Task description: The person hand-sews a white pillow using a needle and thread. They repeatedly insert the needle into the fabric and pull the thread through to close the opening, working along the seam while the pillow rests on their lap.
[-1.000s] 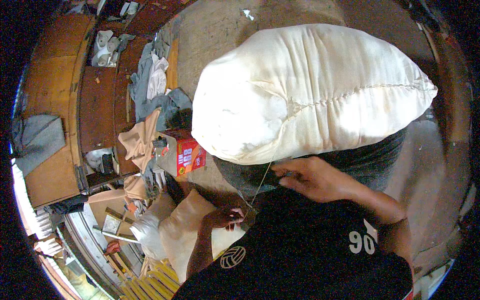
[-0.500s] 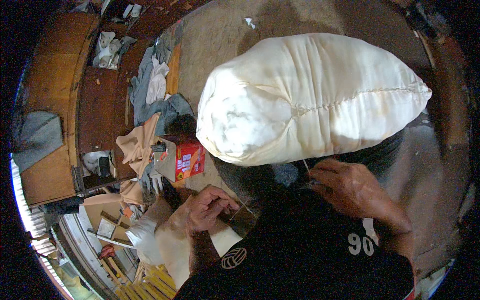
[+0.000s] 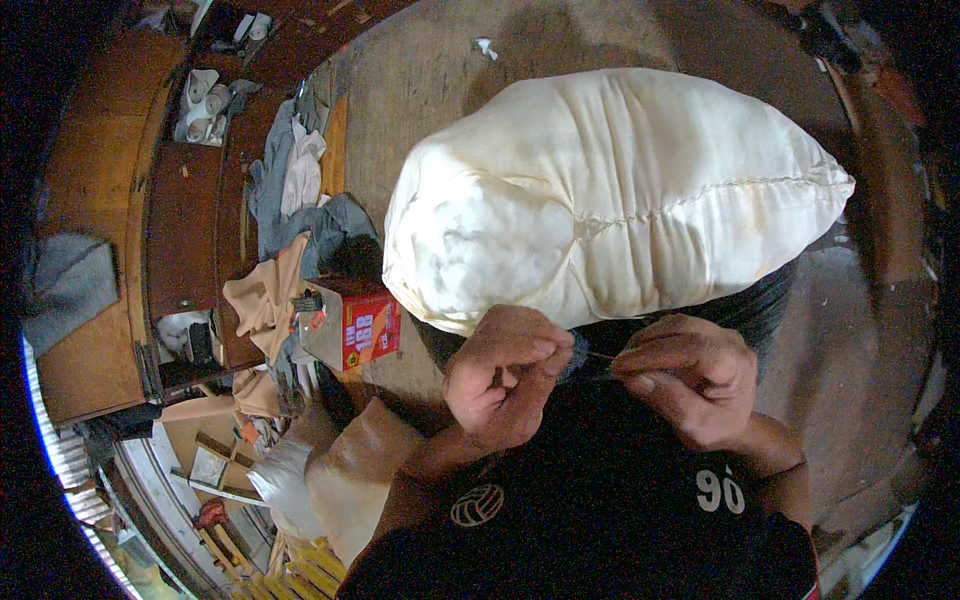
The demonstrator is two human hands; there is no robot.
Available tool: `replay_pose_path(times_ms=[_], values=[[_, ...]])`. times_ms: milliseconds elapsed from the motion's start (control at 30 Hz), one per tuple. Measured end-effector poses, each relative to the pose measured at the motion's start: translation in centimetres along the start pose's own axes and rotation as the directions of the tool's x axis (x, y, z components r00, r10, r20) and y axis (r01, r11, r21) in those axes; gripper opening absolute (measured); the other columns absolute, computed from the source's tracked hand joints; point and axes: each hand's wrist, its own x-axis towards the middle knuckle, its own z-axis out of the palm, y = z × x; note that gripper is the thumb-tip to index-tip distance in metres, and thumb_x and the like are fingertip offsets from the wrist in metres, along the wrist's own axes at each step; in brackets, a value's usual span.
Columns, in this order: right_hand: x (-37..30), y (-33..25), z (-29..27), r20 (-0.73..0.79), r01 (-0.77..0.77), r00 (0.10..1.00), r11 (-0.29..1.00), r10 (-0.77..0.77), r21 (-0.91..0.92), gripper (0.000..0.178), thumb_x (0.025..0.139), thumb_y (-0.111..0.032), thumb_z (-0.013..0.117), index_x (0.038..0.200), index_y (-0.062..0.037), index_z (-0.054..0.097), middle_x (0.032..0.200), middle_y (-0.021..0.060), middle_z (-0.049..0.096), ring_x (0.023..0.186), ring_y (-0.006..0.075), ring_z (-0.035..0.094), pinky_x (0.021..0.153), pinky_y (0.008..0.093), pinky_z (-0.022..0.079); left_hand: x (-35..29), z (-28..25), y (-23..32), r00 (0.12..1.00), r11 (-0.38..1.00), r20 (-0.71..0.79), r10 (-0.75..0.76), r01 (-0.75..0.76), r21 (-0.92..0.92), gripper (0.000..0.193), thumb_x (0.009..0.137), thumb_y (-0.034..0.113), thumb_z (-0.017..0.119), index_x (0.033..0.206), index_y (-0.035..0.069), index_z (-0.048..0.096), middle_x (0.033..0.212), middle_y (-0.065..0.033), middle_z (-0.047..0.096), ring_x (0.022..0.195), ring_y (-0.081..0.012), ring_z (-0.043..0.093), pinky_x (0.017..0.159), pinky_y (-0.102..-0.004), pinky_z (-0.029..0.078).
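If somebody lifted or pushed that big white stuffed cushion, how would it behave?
The cushion would probably give softly under a hand, since its cloth cover looks plump and creased. It may be light for its size, as fluffy white filling shows through the gap at one end. Some filling could spill there if tipped.
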Motion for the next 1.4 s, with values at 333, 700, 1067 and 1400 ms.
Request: replay_pose_path(times_ms=[333, 700, 1067, 1400], values=[[2.1, 1.4, -0.4, -0.392, -0.125, 0.899, 0.973, 0.194, 0.194, 0.012, 0.088, 0.002, 0.066, 0.098, 0.0034, 0.071, 0.096, 0.0106, 0.069, 0.085, 0.0169, 0.064, 0.076, 0.0256, 0.049, 4.8, 0.3, -1.8, 0.995, 0.920, -0.066, -0.072, 0.092, 0.382, 0.022, 0.085, -0.004, 0.065, 0.107, 0.000, 0.064, 0.109, -0.0175, 0.068, 0.100, -0.0307, 0.067, 0.087, -0.0376, 0.051], [4.7, 2.7, -0.7, -0.395, -0.026, 0.917, 0.996, 0.058, 0.085, 0.016, 0.090, 0.002, 0.064, 0.105, 0.0017, 0.068, 0.108, 0.0148, 0.068, 0.094, 0.0217, 0.067, 0.082, 0.0323, 0.053, 7.9, -0.9, -5.2, 0.873, 0.754, -0.162, -0.460, 0.480, 0.448, 0.017, 0.093, 0.015, 0.070, 0.099, -0.001, 0.067, 0.072, -0.0053, 0.064, 0.065, -0.0167, 0.059, 0.061, -0.0298, 0.047], [5.4, 4.8, -0.4, -0.316, -0.002, 0.947, 0.980, -0.061, -0.197, 0.014, 0.096, 0.003, 0.057, 0.108, 0.0045, 0.064, 0.107, 0.0131, 0.068, 0.099, 0.0188, 0.066, 0.089, 0.0299, 0.052, 7.5, -0.1, -4.8, 0.725, 0.692, -0.152, -0.672, 0.542, -0.478, 0.008, 0.099, 0.012, 0.061, 0.092, 0.009, 0.057, 0.074, 0.0007, 0.061, 0.061, -0.0093, 0.058, 0.051, -0.0239, 0.043], [6.7, 5.5, 0.7, -0.329, -0.050, 0.944, 0.998, 0.040, -0.022, 0.016, 0.099, 0.001, 0.053, 0.111, 0.0059, 0.063, 0.109, 0.0122, 0.068, 0.103, 0.0165, 0.065, 0.093, 0.0283, 0.051, 6.1, -0.1, -5.1, 0.769, 0.754, -0.234, -0.595, 0.433, -0.495, 0.010, 0.100, 0.013, 0.058, 0.093, 0.008, 0.055, 0.078, -0.0012, 0.061, 0.067, -0.0102, 0.060, 0.052, -0.0234, 0.044]])
